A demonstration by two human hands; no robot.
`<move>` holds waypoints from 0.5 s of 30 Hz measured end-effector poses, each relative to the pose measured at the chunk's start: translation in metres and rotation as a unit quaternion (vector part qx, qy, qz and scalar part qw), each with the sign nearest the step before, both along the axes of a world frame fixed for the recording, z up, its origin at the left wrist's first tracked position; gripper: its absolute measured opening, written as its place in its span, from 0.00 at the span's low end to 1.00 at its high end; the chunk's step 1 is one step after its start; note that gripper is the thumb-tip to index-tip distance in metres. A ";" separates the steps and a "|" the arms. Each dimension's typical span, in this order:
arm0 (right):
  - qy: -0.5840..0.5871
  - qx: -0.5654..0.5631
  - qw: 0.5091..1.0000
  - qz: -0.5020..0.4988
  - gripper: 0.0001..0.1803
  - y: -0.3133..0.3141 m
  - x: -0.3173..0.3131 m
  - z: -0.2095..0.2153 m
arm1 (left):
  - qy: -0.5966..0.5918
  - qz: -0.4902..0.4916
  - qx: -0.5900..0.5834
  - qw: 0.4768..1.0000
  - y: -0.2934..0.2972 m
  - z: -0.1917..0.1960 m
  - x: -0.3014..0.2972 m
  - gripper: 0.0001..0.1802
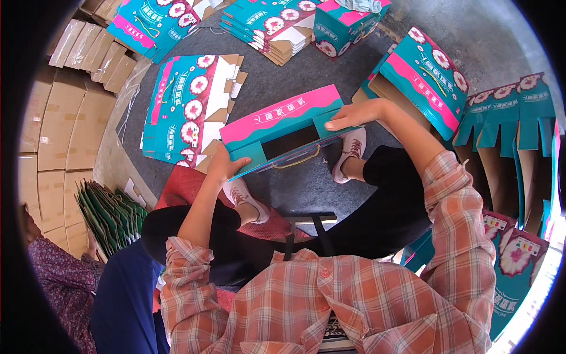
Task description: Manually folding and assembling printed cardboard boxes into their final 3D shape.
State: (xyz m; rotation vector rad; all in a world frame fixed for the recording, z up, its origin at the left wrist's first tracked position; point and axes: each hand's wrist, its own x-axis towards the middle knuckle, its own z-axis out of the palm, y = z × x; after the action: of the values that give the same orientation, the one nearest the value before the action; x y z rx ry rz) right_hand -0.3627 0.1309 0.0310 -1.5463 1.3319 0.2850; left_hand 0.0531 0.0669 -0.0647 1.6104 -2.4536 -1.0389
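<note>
Between my knees is a teal and pink cardboard box [280,115], held level above the dark floor covering. A dark rectangular gap shows between its folded flaps, and a yellow cord handle [298,158] hangs along the side nearest me. My left hand [221,165] grips the left end, thumb lying on the teal edge. At the opposite end my right hand [355,114] is closed round the corner, its thumb on top. The undersides of the box and most fingertips are hidden.
Flattened teal cartons [177,112] lie left of the box, with another stack [268,29] beyond. Opened boxes [424,82] stand at the right. Brown cartons [62,118] are piled at the left, near green folded cardboard [109,215]. Another person's patterned sleeve [62,277] shows lower left.
</note>
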 end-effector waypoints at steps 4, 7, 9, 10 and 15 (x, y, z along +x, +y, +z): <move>-0.001 0.053 0.997 0.056 0.52 0.005 0.004 0.037 | -0.009 0.007 -0.002 1.000 -0.002 -0.001 0.001 0.52; 0.003 -0.001 0.999 0.033 0.49 0.003 -0.001 0.018 | -0.005 -0.013 -0.029 0.999 -0.009 -0.012 0.003 0.52; -0.004 0.035 0.999 0.019 0.45 -0.006 -0.006 0.013 | -0.017 -0.012 -0.027 0.999 -0.009 -0.018 0.000 0.51; -0.010 0.072 0.997 0.005 0.42 -0.011 -0.006 0.013 | -0.029 -0.011 -0.024 0.999 -0.009 -0.017 -0.003 0.50; 0.032 -0.024 0.999 -0.012 0.38 -0.027 -0.003 -0.004 | 0.171 0.011 0.110 0.979 -0.023 -0.042 0.017 0.37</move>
State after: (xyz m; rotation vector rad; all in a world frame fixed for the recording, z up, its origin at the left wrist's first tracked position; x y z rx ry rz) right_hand -0.3657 0.1042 0.0268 -1.5721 1.4158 0.2911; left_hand 0.0703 0.0438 -0.1064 1.3630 -2.1540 -1.4869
